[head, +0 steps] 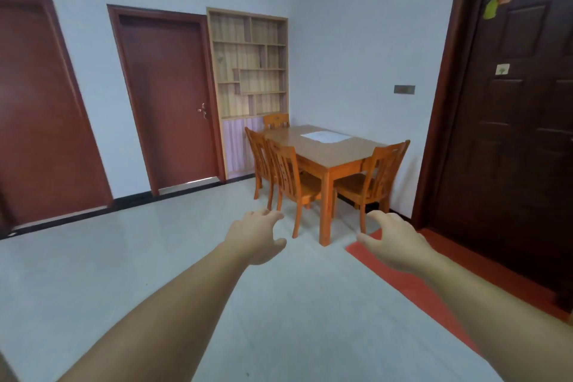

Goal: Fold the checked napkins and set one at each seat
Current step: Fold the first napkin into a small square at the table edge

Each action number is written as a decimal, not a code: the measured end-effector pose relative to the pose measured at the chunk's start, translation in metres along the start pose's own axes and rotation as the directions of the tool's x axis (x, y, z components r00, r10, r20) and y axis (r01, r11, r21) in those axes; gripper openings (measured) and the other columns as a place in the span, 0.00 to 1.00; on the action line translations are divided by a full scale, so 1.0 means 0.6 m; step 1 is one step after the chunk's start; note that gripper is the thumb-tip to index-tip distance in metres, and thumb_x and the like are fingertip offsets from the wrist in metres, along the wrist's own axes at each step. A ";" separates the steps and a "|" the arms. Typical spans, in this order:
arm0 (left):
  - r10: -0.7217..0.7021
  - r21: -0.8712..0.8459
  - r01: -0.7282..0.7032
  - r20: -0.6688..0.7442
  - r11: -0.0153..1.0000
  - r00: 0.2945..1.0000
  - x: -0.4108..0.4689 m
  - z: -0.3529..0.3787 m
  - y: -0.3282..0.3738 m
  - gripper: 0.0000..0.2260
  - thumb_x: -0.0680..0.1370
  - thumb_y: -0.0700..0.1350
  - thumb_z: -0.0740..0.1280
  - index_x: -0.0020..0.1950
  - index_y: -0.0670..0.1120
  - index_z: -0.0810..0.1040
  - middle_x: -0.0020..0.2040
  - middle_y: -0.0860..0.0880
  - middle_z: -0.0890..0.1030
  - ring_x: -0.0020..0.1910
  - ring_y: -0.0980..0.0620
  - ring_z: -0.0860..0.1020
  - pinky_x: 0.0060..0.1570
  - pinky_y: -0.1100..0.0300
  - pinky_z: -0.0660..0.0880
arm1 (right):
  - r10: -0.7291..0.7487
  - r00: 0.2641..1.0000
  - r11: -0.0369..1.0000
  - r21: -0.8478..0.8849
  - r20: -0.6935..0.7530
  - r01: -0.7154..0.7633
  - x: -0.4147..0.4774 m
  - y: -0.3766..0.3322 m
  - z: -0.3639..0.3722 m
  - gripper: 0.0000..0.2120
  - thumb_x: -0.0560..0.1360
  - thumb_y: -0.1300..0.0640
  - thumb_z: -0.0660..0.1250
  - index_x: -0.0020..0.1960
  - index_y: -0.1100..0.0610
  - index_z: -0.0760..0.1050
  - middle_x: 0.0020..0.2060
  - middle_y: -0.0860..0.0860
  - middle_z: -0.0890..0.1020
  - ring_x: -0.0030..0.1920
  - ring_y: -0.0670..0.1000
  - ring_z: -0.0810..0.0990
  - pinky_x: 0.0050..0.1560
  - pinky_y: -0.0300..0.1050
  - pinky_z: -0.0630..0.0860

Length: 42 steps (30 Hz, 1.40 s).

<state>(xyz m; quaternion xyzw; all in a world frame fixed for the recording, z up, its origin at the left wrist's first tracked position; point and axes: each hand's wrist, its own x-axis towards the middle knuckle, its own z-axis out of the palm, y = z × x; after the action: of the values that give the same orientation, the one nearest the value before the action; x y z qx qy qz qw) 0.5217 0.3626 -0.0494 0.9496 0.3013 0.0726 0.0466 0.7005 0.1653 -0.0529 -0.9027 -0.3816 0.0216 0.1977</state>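
A wooden dining table (338, 153) stands across the room against the far wall, with several wooden chairs (291, 177) around it. A pale flat cloth or sheet (325, 136) lies on the tabletop; its pattern is too small to tell. My left hand (257, 239) and my right hand (393, 242) are stretched out in front of me over the floor, well short of the table. Both hands have loosely spread fingers and hold nothing.
A red mat (412, 282) lies on the floor before a dark door (514, 133) on the right. Two reddish doors (170, 96) and a wooden shelf unit (251, 68) line the far wall. Pale tiled floor (124, 263) stretches between me and the table.
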 end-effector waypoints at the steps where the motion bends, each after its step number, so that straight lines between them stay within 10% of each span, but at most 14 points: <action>1: -0.009 0.003 0.009 0.008 1.000 1.000 0.040 0.002 0.009 0.26 0.77 0.57 0.62 0.75 0.55 0.62 0.73 0.51 0.67 0.70 0.47 0.67 0.65 0.49 0.69 | -0.001 1.000 0.999 0.033 0.019 0.001 0.042 0.017 -0.003 0.33 0.74 0.36 0.59 0.75 0.49 0.60 0.72 0.52 0.66 0.69 0.56 0.68 0.65 0.57 0.69; 9: 0.011 0.020 -0.011 0.026 1.000 1.000 0.336 0.033 0.073 0.26 0.77 0.59 0.63 0.74 0.55 0.64 0.72 0.51 0.68 0.69 0.47 0.68 0.65 0.49 0.70 | -0.015 0.996 0.997 0.070 0.088 0.009 0.325 0.125 -0.025 0.34 0.74 0.36 0.60 0.75 0.50 0.58 0.71 0.53 0.66 0.53 0.55 0.78 0.55 0.53 0.76; 14: 0.021 -0.039 -0.021 0.003 0.999 1.000 0.526 0.064 0.076 0.24 0.76 0.57 0.64 0.71 0.55 0.66 0.68 0.51 0.72 0.63 0.49 0.72 0.61 0.52 0.74 | -0.038 0.994 0.998 0.049 0.099 0.033 0.507 0.156 -0.016 0.33 0.74 0.37 0.61 0.75 0.48 0.58 0.72 0.52 0.65 0.67 0.56 0.71 0.62 0.55 0.73; 30: 0.086 -0.064 -0.084 0.026 0.994 0.996 1.180 0.152 -0.013 0.28 0.76 0.59 0.63 0.75 0.57 0.61 0.72 0.50 0.68 0.68 0.46 0.69 0.63 0.47 0.73 | -0.081 0.985 0.986 -0.134 0.151 0.102 1.121 0.182 0.033 0.29 0.76 0.42 0.62 0.74 0.46 0.59 0.70 0.48 0.67 0.66 0.52 0.71 0.63 0.52 0.71; 42: -0.008 -0.037 0.010 0.061 0.999 0.998 1.665 0.247 0.047 0.28 0.76 0.59 0.63 0.75 0.58 0.60 0.74 0.51 0.66 0.70 0.46 0.67 0.64 0.47 0.73 | -0.088 0.978 0.988 0.142 0.187 0.061 1.625 0.340 0.061 0.28 0.76 0.43 0.65 0.73 0.48 0.63 0.70 0.51 0.69 0.68 0.51 0.70 0.62 0.43 0.69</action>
<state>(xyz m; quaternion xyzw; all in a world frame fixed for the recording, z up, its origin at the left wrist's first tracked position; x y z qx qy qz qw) 1.3693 0.9112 -0.0818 0.9490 0.3026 0.0489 0.0737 1.5228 0.7291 -0.0534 -0.8659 -0.4303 0.1273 0.2211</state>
